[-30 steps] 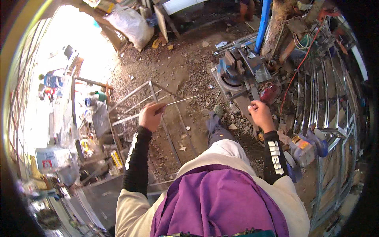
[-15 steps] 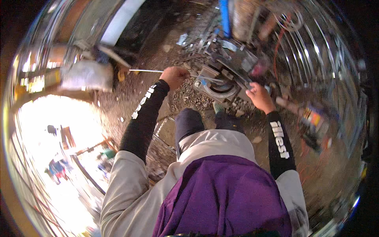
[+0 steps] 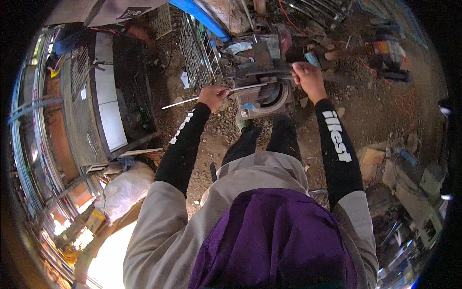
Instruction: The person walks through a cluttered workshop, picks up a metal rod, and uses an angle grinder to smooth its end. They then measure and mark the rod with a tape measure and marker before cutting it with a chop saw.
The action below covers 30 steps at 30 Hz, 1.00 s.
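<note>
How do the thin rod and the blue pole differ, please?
The rod is slim and pale; the pole is thicker and blue. The rod is gripped by the left hand; the pole has no hand on it. In the picture, the rod slants up toward the right; the pole slants down that way. Both are long and narrow.

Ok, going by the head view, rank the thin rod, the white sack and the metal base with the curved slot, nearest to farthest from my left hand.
1. Thin rod: in your left hand, sticking out on both sides.
2. Metal base with the curved slot: just to that hand's right.
3. White sack: farthest, toward the picture's lower left.
</note>
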Available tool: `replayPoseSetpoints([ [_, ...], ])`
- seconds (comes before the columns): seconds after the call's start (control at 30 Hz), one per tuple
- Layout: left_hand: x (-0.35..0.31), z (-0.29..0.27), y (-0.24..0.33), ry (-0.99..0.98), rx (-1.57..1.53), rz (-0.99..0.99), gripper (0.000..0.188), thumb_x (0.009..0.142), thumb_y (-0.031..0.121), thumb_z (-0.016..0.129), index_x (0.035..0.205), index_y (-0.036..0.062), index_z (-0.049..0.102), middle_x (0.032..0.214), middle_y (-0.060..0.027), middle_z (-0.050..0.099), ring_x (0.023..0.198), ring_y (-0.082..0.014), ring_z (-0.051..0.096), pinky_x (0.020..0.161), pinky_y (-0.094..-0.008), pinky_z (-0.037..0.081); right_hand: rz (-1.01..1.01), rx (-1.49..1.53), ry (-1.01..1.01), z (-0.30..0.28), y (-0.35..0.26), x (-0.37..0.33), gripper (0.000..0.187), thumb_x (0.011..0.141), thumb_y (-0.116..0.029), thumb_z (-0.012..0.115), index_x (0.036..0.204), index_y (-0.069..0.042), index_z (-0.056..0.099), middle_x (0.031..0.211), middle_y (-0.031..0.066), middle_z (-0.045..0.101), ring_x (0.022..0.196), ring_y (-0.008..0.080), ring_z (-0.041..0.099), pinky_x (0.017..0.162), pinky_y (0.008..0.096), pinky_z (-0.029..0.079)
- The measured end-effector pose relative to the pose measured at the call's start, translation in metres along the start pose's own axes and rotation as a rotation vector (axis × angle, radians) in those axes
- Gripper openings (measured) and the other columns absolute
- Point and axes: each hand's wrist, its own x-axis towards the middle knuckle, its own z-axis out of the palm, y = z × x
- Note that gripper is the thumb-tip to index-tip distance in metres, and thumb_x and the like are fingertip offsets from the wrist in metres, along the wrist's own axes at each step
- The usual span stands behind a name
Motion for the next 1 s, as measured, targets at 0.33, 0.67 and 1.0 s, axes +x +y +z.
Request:
replayPoseSetpoints([
  [0.33,0.000,0.013,-0.005,-0.025,-0.074,0.095,0.015,0.096,0.018,0.065,0.095,0.0095,0.077,0.083,-0.0164,0.073,0.073,-0.0366,0.069,0.068,-0.0467,0.053,-0.059,0.061,0.167,0.019,-0.029,0.008,0.027,0.094,-0.027,0.075,0.095,-0.001,0.069,0.073,0.0021,0.065,0.059,0.0101,0.057,0.053,0.0261,0.045],
  [0.67,0.001,0.023,-0.010,0.033,-0.030,0.140,0.015,0.089,0.009,0.070,0.102,0.0038,0.064,0.078,-0.0182,0.069,0.071,-0.0350,0.070,0.062,-0.0423,0.054,-0.283,-0.061,0.087,0.036,-0.063,0.052,0.023,0.097,-0.026,0.071,0.106,-0.005,0.068,0.071,0.0071,0.063,0.065,0.0163,0.060,0.061,0.0380,0.046],
  [1.0,0.002,0.019,-0.007,-0.025,-0.130,-0.021,0.016,0.090,0.008,0.070,0.105,0.0035,0.068,0.084,-0.0160,0.072,0.075,-0.0292,0.070,0.066,-0.0382,0.054,-0.210,-0.474,0.130,0.060,-0.119,0.067,0.030,0.100,-0.031,0.067,0.089,-0.003,0.067,0.070,0.0121,0.055,0.064,0.0244,0.055,0.062,0.0457,0.043],
])
